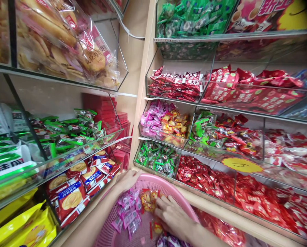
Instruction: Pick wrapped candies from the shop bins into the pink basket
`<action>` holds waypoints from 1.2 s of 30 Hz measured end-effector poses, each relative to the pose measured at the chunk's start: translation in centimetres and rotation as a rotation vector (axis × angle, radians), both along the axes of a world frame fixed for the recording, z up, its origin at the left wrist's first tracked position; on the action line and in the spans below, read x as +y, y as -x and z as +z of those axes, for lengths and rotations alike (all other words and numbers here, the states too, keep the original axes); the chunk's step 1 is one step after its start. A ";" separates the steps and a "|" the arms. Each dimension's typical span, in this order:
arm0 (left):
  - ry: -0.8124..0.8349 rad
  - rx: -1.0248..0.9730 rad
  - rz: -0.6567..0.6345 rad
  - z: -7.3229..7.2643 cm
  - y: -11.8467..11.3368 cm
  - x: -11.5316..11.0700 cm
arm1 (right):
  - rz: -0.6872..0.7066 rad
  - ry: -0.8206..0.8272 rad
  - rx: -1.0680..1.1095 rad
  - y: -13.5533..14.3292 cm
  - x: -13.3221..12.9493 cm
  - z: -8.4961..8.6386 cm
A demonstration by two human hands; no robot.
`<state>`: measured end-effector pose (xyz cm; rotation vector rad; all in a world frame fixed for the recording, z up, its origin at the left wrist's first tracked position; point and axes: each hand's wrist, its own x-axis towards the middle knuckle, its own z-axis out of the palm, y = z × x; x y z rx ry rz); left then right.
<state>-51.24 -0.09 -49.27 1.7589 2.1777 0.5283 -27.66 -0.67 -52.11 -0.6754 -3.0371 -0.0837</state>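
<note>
A pink plastic basket (166,185) with a perforated wall stands low in the middle of the view. My left hand (127,179) lies at its far left rim, fingers closed over the edge. Inside the basket, my right hand (169,212) reaches in from the right with curled fingers against yellow-wrapped candies (148,199); its palm side is hidden. Another yellow-wrapped candy (157,227) shows just under that hand. Pink-purple wrapped candies (129,212) lie in a heap on the basket's left side. Dark purple packets (170,241) are partly cut off at the bottom.
Tiered shelves with clear bins meet in a corner ahead. The right bins hold pink and yellow candies (175,121), green candies (156,157) and red candies (202,175), with a yellow price tag (242,165). Biscuit packs (71,195) and yellow bags (27,223) fill the left.
</note>
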 end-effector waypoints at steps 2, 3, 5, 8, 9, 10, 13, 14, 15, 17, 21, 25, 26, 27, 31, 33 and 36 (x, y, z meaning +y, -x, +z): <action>-0.011 0.013 0.003 0.1 -0.1 -0.1 | 0.013 0.000 -0.001 0.2 -0.2 0.5; -0.018 0.020 0.006 0.1 -0.2 -0.2 | 0.018 -0.004 0.005 0.4 -0.3 1.0; -0.032 0.029 0.010 0.2 -0.3 -0.3 | 0.033 -0.029 0.036 1.0 -0.5 2.6; -0.055 0.028 0.024 -0.1 -0.3 -0.3 | 0.073 -0.123 0.121 2.4 0.0 6.4; -0.061 0.016 0.028 -0.2 -0.3 -0.3 | 0.081 -0.164 0.164 3.0 0.5 8.0; -0.064 0.000 0.029 -0.3 -0.3 -0.2 | 0.081 -0.209 0.217 3.7 1.1 9.7; -0.066 -0.036 0.015 -0.6 -0.1 -0.1 | 0.026 -0.340 0.434 5.7 3.6 14.4; -0.067 -0.038 0.008 -0.6 0.0 -0.1 | -0.010 -0.380 0.516 6.4 4.5 15.7; -0.067 -0.034 0.005 -0.6 0.0 -0.1 | -0.054 -0.416 0.589 7.1 5.3 16.7; -0.064 -0.015 0.016 -0.6 0.1 -0.1 | -0.158 -0.468 0.691 8.6 6.7 18.2; -0.050 0.000 0.022 -0.4 0.1 -0.2 | -0.341 -0.538 0.747 11.6 8.2 18.9; -0.041 0.008 0.023 0.0 0.0 -0.5 | -0.444 -0.558 0.752 14.0 8.9 18.9; -0.040 0.013 0.026 0.1 0.0 -0.6 | -0.461 -0.545 0.750 14.3 9.0 19.0; -0.042 0.018 0.027 0.2 0.0 -0.7 | -0.474 -0.529 0.751 14.5 9.1 19.1; -0.051 0.039 0.022 0.2 0.2 -0.7 | -0.467 -0.496 0.768 14.2 9.3 19.6; -0.056 0.040 0.021 -0.1 0.3 -0.5 | -0.456 -0.491 0.786 13.8 9.3 19.7; -0.066 0.024 0.022 -0.4 0.3 -0.3 | -0.435 -0.451 0.854 13.0 9.6 19.8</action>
